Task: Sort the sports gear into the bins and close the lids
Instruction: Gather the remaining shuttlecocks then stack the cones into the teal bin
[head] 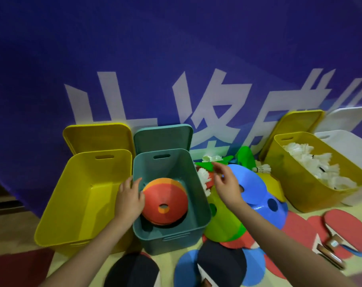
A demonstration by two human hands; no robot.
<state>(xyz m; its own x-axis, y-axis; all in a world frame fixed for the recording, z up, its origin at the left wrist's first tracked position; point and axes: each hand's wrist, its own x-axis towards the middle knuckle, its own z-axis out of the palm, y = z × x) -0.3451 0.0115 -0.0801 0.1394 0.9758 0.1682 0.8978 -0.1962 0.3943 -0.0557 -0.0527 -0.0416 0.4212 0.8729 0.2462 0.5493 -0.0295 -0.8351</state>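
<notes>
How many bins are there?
4: empty yellow bin far left, green bin beside it, yellow bin of shuttlecocks right, white bin behind it, partly cut off.

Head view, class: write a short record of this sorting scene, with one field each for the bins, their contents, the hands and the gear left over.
green bin: open, holds stacked orange disc cones
left yellow bin: open, nothing seen inside
right yellow bin: open, holds white shuttlecocks
lids: off, leaning behind bins
left hand: touching the cone stack
right hand: open, above loose cones
unsorted: blue cone, red paddles
</notes>
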